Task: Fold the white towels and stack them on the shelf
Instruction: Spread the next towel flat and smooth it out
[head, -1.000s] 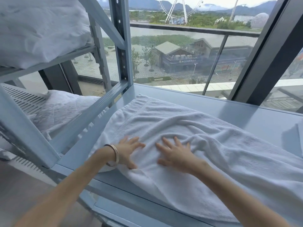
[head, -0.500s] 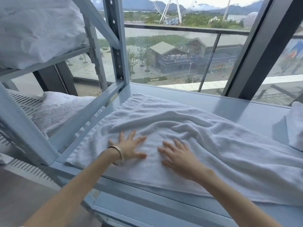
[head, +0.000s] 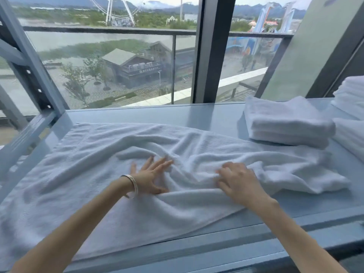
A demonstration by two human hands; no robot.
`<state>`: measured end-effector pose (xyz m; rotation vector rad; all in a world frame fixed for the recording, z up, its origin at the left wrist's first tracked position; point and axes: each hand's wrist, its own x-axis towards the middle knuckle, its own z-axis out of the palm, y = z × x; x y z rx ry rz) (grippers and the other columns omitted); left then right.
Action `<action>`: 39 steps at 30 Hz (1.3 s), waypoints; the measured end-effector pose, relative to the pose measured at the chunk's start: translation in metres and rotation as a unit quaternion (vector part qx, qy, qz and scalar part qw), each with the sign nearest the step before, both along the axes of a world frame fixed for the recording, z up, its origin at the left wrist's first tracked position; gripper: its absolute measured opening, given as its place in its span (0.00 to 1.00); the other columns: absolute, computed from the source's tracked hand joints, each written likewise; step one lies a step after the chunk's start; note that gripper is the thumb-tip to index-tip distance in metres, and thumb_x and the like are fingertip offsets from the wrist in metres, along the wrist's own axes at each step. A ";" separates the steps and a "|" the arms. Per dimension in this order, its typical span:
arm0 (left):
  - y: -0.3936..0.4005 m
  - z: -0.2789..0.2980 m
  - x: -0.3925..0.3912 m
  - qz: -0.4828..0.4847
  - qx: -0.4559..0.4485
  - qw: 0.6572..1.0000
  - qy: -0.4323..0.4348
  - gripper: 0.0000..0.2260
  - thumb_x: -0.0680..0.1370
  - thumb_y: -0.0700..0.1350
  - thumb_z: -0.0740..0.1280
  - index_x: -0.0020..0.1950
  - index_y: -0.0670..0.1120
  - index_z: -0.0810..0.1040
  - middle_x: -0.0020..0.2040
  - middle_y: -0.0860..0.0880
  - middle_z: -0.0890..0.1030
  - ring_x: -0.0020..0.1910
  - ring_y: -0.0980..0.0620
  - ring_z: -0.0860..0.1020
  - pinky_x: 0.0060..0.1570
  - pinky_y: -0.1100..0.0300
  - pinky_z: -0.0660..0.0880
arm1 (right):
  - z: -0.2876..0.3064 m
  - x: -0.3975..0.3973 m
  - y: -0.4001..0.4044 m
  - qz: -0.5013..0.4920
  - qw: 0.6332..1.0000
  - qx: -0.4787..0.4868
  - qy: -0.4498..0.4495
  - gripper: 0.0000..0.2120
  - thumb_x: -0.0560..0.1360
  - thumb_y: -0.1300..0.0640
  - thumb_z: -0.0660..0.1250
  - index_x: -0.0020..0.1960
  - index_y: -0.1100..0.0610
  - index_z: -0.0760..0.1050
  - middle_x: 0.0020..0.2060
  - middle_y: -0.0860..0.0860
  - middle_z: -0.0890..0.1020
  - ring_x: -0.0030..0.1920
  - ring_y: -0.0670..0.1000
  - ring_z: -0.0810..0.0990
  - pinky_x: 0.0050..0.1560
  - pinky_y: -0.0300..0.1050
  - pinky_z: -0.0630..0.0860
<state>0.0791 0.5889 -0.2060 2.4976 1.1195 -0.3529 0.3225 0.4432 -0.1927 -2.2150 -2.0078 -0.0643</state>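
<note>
Two hands are working on one white towel (head: 102,170), which is lying spread and heavily wrinkled across the blue shelf (head: 177,115) and filling the lower left and centre of the frame, its near edge hanging slightly over the shelf's front rail. The left hand (head: 151,177), wearing a silver bangle (head: 131,184) at the wrist, is lying flat on the cloth at centre frame, fingers straight and spread, gripping nothing. The right hand (head: 235,179), just right of centre, is resting on the cloth with fingers curling into a raised ridge of fabric; whether it is actually gripping that fold cannot be told. At the right of the frame, a folded white towel (head: 287,123) is sitting on the same shelf, touching the far right end of the spread towel. More folded towels (head: 352,99) are showing at the right edge. Behind the shelf, a large window (head: 118,66) is showing buildings and a Ferris wheel.
</note>
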 end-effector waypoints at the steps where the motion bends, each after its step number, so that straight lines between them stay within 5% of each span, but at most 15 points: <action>1: 0.007 0.009 -0.005 0.006 -0.023 0.999 0.028 0.42 0.71 0.58 0.69 0.73 0.65 0.41 0.75 0.62 0.36 0.74 0.47 0.35 0.66 0.31 0.40 | -0.001 0.006 -0.006 -0.019 0.999 -0.027 -0.032 0.19 0.74 0.44 0.57 0.61 0.48 0.75 0.59 0.51 0.76 0.54 0.62 0.75 0.50 0.55 0.75; 3: 0.020 0.027 -0.005 0.025 -0.018 0.994 0.101 0.44 0.70 0.55 0.72 0.72 0.67 0.42 0.76 0.57 0.37 0.75 0.43 0.36 0.68 0.32 0.43 | -0.008 0.009 -0.014 0.025 0.998 -0.035 -0.041 0.21 0.75 0.45 0.56 0.67 0.46 0.70 0.64 0.53 0.72 0.55 0.63 0.71 0.57 0.53 0.73; 5: 0.009 0.041 0.017 0.014 0.104 0.983 0.152 0.39 0.75 0.49 0.67 0.73 0.65 0.43 0.76 0.54 0.37 0.75 0.39 0.39 0.68 0.31 0.43 | -0.008 0.001 -0.012 0.088 0.993 -0.075 -0.003 0.24 0.76 0.42 0.53 0.69 0.48 0.67 0.67 0.53 0.68 0.60 0.60 0.67 0.64 0.49 0.65; 7: -0.021 0.046 0.055 0.000 0.206 0.977 0.056 0.33 0.78 0.43 0.59 0.76 0.58 0.45 0.77 0.54 0.42 0.76 0.42 0.43 0.70 0.34 0.45 | -0.004 0.001 -0.003 0.119 0.984 -0.080 0.104 0.22 0.76 0.43 0.54 0.65 0.49 0.73 0.65 0.52 0.72 0.60 0.56 0.70 0.63 0.42 0.63; 9: -0.058 0.040 0.092 -0.021 0.164 0.984 -0.059 0.31 0.79 0.49 0.58 0.77 0.55 0.43 0.77 0.54 0.45 0.76 0.46 0.46 0.71 0.39 0.49 | 0.004 0.019 0.007 0.064 0.980 -0.027 0.187 0.14 0.78 0.52 0.60 0.59 0.52 0.78 0.58 0.50 0.79 0.57 0.52 0.76 0.57 0.39 0.67; 13: -0.074 0.005 0.113 -0.085 0.069 0.994 0.020 0.46 0.70 0.69 0.61 0.75 0.56 0.34 0.76 0.54 0.37 0.75 0.44 0.37 0.66 0.30 0.38 | 0.006 0.075 0.014 -0.103 0.992 -0.067 0.011 0.14 0.79 0.54 0.56 0.62 0.52 0.74 0.61 0.52 0.73 0.60 0.58 0.71 0.60 0.47 0.67; 17: -0.043 0.004 0.084 -0.078 0.053 0.994 0.057 0.53 0.63 0.67 0.70 0.74 0.61 0.35 0.76 0.57 0.35 0.74 0.45 0.35 0.68 0.35 0.36 | 0.015 0.109 0.010 -0.196 0.965 -0.174 -0.004 0.22 0.77 0.42 0.58 0.65 0.53 0.68 0.61 0.57 0.70 0.62 0.60 0.68 0.59 0.51 0.68; 21: -0.034 0.024 0.063 -0.060 0.025 0.988 0.138 0.58 0.59 0.63 0.76 0.72 0.64 0.34 0.75 0.57 0.34 0.74 0.45 0.33 0.65 0.29 0.40 | 0.026 0.104 0.018 -0.111 0.970 -0.211 0.047 0.26 0.74 0.39 0.63 0.66 0.54 0.68 0.61 0.56 0.71 0.59 0.57 0.73 0.56 0.48 0.70; 24: -0.043 0.034 0.064 -0.084 0.025 0.984 0.156 0.60 0.59 0.57 0.78 0.71 0.65 0.31 0.75 0.55 0.33 0.75 0.44 0.35 0.63 0.29 0.37 | 0.037 0.102 0.034 -0.107 0.935 -0.256 0.221 0.18 0.73 0.43 0.67 0.56 0.53 0.71 0.51 0.53 0.78 0.41 0.49 0.77 0.42 0.42 0.72; 27: -0.057 0.034 0.069 -0.109 0.022 0.991 0.071 0.55 0.64 0.58 0.76 0.68 0.68 0.31 0.75 0.57 0.34 0.75 0.47 0.36 0.65 0.30 0.37 | 0.042 0.103 0.044 -0.058 0.955 -0.270 0.108 0.08 0.72 0.54 0.65 0.35 0.53 0.69 0.33 0.50 0.79 0.28 0.45 0.75 0.36 0.41 0.70; 30: -0.066 0.034 0.076 -0.128 0.091 0.988 -0.009 0.51 0.68 0.60 0.71 0.63 0.71 0.26 0.72 0.59 0.29 0.72 0.49 0.29 0.66 0.33 0.36 | 0.063 0.103 0.062 -0.044 0.984 -0.131 0.116 0.10 0.72 0.58 0.63 0.33 0.54 0.66 0.23 0.47 0.79 0.28 0.44 0.78 0.41 0.43 0.74; 33: -0.060 0.037 0.092 -0.126 0.223 0.967 -0.020 0.53 0.68 0.61 0.70 0.63 0.68 0.22 0.69 0.56 0.22 0.68 0.46 0.23 0.64 0.35 0.32 | 0.093 0.099 0.090 -0.078 0.951 0.236 0.183 0.04 0.76 0.59 0.63 0.43 0.58 0.71 0.37 0.55 0.82 0.42 0.56 0.81 0.47 0.50 0.75; 34: -0.055 0.039 0.098 -0.119 0.251 0.960 -0.030 0.53 0.68 0.60 0.71 0.64 0.67 0.23 0.69 0.56 0.22 0.68 0.44 0.23 0.63 0.35 0.31 | 0.099 0.095 0.100 -0.075 0.934 0.280 0.208 0.04 0.77 0.61 0.62 0.51 0.60 0.73 0.47 0.59 0.80 0.49 0.60 0.79 0.51 0.52 0.74; 37: -0.045 0.043 0.114 -0.099 0.283 0.954 -0.029 0.48 0.71 0.58 0.69 0.69 0.63 0.30 0.70 0.55 0.24 0.67 0.42 0.24 0.61 0.35 0.29 | 0.092 0.089 0.121 -0.005 0.973 0.104 0.206 0.28 0.77 0.62 0.63 0.73 0.63 0.57 0.72 0.62 0.59 0.73 0.58 0.58 0.70 0.44 0.54; 39: -0.045 0.041 0.125 -0.101 0.270 0.958 -0.018 0.39 0.75 0.56 0.65 0.74 0.60 0.38 0.72 0.53 0.27 0.68 0.44 0.25 0.63 0.36 0.30 | 0.077 0.095 0.113 0.021 0.990 -0.004 0.140 0.27 0.78 0.61 0.62 0.74 0.59 0.57 0.74 0.60 0.56 0.75 0.56 0.54 0.71 0.43 0.50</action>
